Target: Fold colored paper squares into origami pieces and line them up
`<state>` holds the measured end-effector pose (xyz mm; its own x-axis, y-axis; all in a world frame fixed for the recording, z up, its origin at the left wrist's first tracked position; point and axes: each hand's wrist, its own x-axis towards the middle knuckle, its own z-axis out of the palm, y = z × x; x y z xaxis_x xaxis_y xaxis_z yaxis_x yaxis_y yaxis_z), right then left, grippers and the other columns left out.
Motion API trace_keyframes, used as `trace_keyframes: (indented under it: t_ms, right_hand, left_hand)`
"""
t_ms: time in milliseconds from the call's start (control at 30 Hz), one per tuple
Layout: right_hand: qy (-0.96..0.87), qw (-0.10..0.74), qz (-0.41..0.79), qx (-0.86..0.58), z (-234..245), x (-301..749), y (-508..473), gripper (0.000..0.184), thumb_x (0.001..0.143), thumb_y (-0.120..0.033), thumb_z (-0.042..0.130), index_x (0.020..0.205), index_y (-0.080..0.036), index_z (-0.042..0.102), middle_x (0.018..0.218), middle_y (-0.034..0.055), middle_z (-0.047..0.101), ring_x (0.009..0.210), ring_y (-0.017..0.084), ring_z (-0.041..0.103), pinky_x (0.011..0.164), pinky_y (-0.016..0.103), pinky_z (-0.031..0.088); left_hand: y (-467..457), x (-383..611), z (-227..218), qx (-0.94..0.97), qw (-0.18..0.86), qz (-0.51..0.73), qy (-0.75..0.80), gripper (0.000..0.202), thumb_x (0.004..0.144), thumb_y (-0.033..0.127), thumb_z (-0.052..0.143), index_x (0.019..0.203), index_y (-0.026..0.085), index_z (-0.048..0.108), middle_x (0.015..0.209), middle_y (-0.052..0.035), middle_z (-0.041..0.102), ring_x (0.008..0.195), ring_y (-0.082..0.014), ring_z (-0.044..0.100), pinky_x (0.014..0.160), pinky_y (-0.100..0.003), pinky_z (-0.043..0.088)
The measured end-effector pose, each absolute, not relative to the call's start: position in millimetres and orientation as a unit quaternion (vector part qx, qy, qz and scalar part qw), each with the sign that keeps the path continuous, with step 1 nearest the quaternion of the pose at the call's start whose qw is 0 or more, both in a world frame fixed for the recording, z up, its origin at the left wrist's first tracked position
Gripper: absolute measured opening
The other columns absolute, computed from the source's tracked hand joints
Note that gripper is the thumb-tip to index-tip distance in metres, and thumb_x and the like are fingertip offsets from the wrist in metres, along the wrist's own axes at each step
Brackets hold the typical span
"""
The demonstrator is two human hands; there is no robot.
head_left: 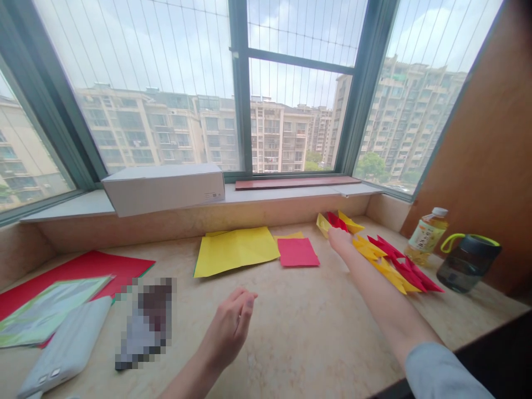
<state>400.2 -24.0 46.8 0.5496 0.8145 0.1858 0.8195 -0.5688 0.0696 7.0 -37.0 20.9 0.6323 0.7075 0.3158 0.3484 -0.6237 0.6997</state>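
The right hand was extended across the marble counter, with its fingers held together and the fingertips at the near edge of a cluster of folded paper pieces in red and yellow. Whether it had hold of a piece could not be determined. A 2nd group of folded paper pieces, also red and yellow, lay just to the right of the forearm. The left hand was half open above the counter, with its fingers loosely curled, and held nothing. Ahead of it lay a yellow paper sheet, with a red paper square to its right. A red card sheet lay at far left, partly under a printed booklet. A tea bottle and a dark water bottle stood at right. A white carton rested on the window sill.
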Motion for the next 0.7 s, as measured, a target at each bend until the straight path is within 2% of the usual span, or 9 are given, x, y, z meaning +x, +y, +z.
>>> trace_keyframes:
  t_ms: [100, 200, 433, 567, 700]
  right_hand:
    - [-0.431, 0.002, -0.069, -0.900, 45.4, 404.0, -21.2, 0.031, 0.097, -0.032, 0.060, 0.123, -0.017, 0.059, 0.122, 0.0094, 0.062, 0.101, 0.022, 0.065, 0.085, 0.042, 0.056]
    - [-0.435, 0.004, -0.064, -0.898, 48.3, 403.1, -17.7, 0.033, 0.096, -0.033, 0.060, 0.124, -0.016, 0.058, 0.123, 0.0096, 0.062, 0.102, 0.023, 0.065, 0.086, 0.043, 0.056]
    - [-0.600, 0.028, -0.028, -0.799, 41.2, 349.2, -15.3, 0.031, 0.098, -0.038, 0.057, 0.120, -0.017, 0.062, 0.123, 0.0094, 0.064, 0.108, 0.023, 0.063, 0.095, 0.046, 0.051]
    - [-0.671, 0.040, 0.017, -0.740, 24.0, 312.9, -24.1, 0.032, 0.094, -0.046, 0.060, 0.112, -0.021, 0.070, 0.120, 0.0079, 0.070, 0.111, 0.022, 0.064, 0.094, 0.029, 0.046]
    - [-0.673, 0.049, 0.035, -0.737, 14.2, 302.6, -31.5, 0.035, 0.093, -0.048, 0.059, 0.110, -0.018, 0.070, 0.116, 0.0113, 0.071, 0.107, 0.024, 0.066, 0.090, 0.029, 0.048]
  left_hand:
    - [-36.6, 6.1, 19.7, 0.856, 0.297, 0.295, 0.304, 0.052, 0.102, 0.042, 0.025, 0.103, 0.016, 0.069, 0.086, -0.0087, 0.068, 0.061, -0.0166, 0.063, 0.060, -0.027, 0.051]
    - [-36.9, 6.1, 19.9, 0.861, 0.290, 0.292, 0.298, 0.053, 0.102, 0.041, 0.023, 0.097, 0.016, 0.069, 0.087, -0.0087, 0.067, 0.061, -0.0160, 0.062, 0.061, -0.027, 0.050]
    - [-36.0, 7.0, 21.3, 0.865, 0.278, 0.290, 0.299, 0.050, 0.102, 0.039, 0.025, 0.093, 0.016, 0.069, 0.082, -0.0073, 0.066, 0.061, -0.0161, 0.061, 0.064, -0.028, 0.050]
    - [-33.2, 7.1, 20.1, 0.860, 0.277, 0.302, 0.304, 0.049, 0.101, 0.038, 0.028, 0.091, 0.016, 0.070, 0.074, -0.0055, 0.064, 0.060, -0.0169, 0.061, 0.064, -0.028, 0.050]
    - [-32.1, 7.8, 19.5, 0.857, 0.284, 0.303, 0.306, 0.049, 0.100, 0.039, 0.029, 0.087, 0.017, 0.070, 0.066, -0.0035, 0.062, 0.060, -0.0174, 0.061, 0.062, -0.028, 0.050]
